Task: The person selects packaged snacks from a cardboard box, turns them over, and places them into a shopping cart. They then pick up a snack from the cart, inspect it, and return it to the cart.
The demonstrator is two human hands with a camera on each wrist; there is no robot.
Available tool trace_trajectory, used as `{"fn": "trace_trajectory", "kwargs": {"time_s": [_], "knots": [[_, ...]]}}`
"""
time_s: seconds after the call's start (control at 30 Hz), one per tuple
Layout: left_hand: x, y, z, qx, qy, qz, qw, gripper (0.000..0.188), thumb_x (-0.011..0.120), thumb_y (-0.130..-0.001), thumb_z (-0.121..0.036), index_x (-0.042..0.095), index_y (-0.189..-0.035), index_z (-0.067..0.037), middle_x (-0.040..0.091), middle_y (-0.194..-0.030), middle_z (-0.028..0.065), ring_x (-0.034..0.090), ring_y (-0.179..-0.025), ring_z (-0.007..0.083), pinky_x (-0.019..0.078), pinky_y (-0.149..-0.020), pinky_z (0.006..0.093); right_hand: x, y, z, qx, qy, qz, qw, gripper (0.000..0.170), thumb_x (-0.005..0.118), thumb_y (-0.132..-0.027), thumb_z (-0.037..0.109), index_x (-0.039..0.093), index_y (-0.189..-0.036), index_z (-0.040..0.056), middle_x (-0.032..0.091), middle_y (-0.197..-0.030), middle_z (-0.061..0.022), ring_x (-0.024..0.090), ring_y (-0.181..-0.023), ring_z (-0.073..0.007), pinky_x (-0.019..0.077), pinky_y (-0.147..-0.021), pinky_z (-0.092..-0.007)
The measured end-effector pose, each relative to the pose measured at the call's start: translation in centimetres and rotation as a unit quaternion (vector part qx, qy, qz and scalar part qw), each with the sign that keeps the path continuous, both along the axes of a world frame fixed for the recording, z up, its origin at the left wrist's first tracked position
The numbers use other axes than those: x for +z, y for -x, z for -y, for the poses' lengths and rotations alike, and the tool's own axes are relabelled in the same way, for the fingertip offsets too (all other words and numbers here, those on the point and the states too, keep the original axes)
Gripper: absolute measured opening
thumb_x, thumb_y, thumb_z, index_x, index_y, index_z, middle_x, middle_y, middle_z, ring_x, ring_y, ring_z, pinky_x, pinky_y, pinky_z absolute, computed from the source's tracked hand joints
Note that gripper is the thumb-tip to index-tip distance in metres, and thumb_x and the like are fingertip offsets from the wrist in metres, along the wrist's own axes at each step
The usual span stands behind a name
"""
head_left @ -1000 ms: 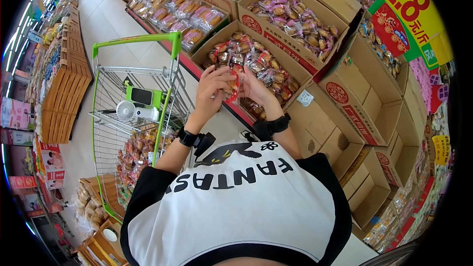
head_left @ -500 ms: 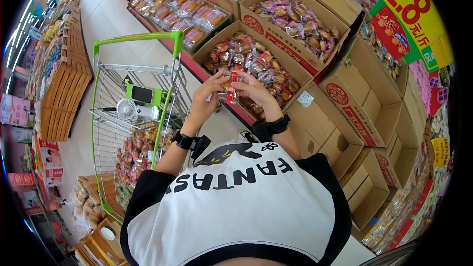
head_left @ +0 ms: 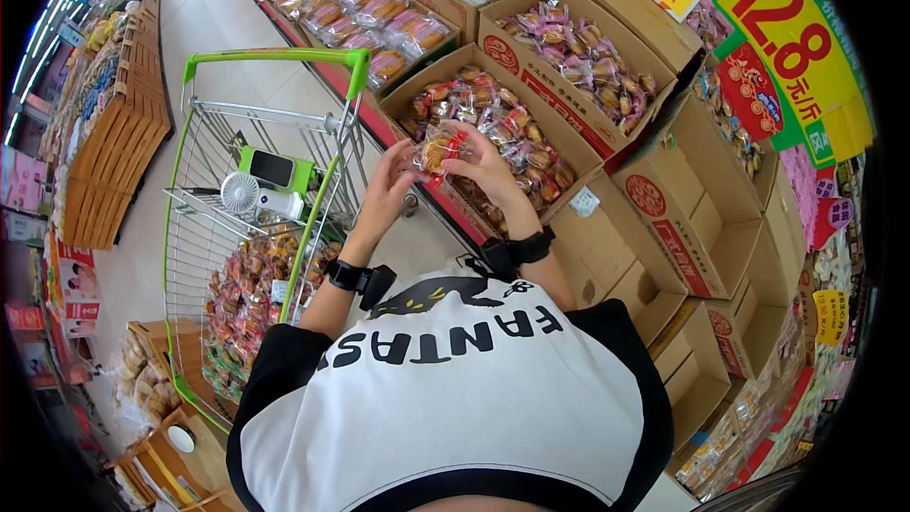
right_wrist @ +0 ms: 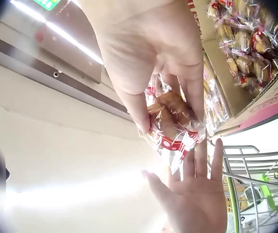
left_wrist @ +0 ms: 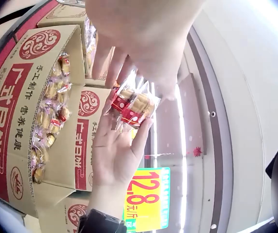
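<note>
Between the two hands, a clear-wrapped pastry packet (head_left: 438, 151) with red printing is held above a box of similar packets (head_left: 526, 147). My right hand (head_left: 493, 175) pinches it between thumb and fingers, as the right wrist view shows with the packet (right_wrist: 173, 114) under the right hand (right_wrist: 151, 53). My left hand (head_left: 382, 192) is at the packet's left side, its fingers mostly straight. In the right wrist view the left palm (right_wrist: 199, 199) faces up with fingers spread, their tips partly behind the packet. The left wrist view shows the packet (left_wrist: 138, 104) beside the left fingers.
A green-handled shopping cart (head_left: 275, 55) stands to the left, holding bagged goods (head_left: 256, 289), a phone (head_left: 272, 167) and a small white fan (head_left: 239, 192). Cardboard boxes (head_left: 664, 261) line the right side, below a yellow price sign (head_left: 791, 33). Wooden shelving (head_left: 118, 152) is at far left.
The packet has turned so that its pastry shows instead of the red strip. The left fingers have shifted to its left side, and the head view has moved slightly.
</note>
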State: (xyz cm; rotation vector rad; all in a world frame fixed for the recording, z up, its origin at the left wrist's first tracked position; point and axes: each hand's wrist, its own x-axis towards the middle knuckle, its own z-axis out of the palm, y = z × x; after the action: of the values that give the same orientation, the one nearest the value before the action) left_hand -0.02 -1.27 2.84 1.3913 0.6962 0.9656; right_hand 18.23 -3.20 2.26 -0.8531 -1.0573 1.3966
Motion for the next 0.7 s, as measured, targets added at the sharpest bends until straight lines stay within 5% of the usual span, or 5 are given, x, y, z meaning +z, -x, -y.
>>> {"fn": "trace_trajectory", "kwargs": {"time_s": [0.1,0.2,0.4,0.7], "knots": [[0.0,0.3,0.8,0.000,-0.068,-0.066,0.996,0.054,0.058,-0.074,-0.002,0.032,-0.122,-0.006,0.039,-0.119,0.0141,0.051,-0.091,0.0166,0.0403,-0.079,0.0265,0.3,0.6,0.1,0.002,0.011,0.005,1.000,0.056,0.065,-0.070,0.008,0.038,-0.119,0.0074,0.045,-0.113,-0.0058,0.047,-0.098,-0.0136,0.0389,-0.083,-0.0258],[-1.2,1.1,0.5,0.022,0.027,-0.034,0.999,0.049,0.056,-0.075,-0.001,0.035,-0.119,-0.005,0.043,-0.116,0.0129,0.053,-0.088,0.0143,0.0413,-0.076,0.0234,0.7,1.6,0.1,0.054,0.019,-0.024,0.998,0.057,0.064,-0.070,0.007,0.036,-0.120,0.0072,0.044,-0.114,-0.0060,0.046,-0.100,-0.0135,0.0385,-0.084,-0.0262],[-0.7,3.5,1.2,0.085,0.023,0.032,0.996,0.039,0.054,-0.077,-0.001,0.039,-0.113,0.000,0.051,-0.105,0.0108,0.053,-0.087,0.0119,0.0420,-0.075,0.0218,1.4,4.3,0.0,0.100,0.017,-0.017,0.995,0.059,0.064,-0.070,0.005,0.034,-0.121,0.0074,0.042,-0.116,-0.0055,0.044,-0.103,-0.0135,0.0374,-0.086,-0.0265],[0.8,9.6,4.6,0.225,-0.023,-0.055,0.973,0.043,0.061,-0.068,-0.001,0.046,-0.108,-0.001,0.054,-0.099,0.0091,0.054,-0.080,0.0114,0.0421,-0.075,0.0238,1.6,9.9,-0.7,0.198,-0.036,0.047,0.978,0.065,0.070,-0.063,0.009,0.039,-0.119,0.0084,0.042,-0.113,-0.0047,0.042,-0.104,-0.0160,0.0351,-0.089,-0.0288]]}}
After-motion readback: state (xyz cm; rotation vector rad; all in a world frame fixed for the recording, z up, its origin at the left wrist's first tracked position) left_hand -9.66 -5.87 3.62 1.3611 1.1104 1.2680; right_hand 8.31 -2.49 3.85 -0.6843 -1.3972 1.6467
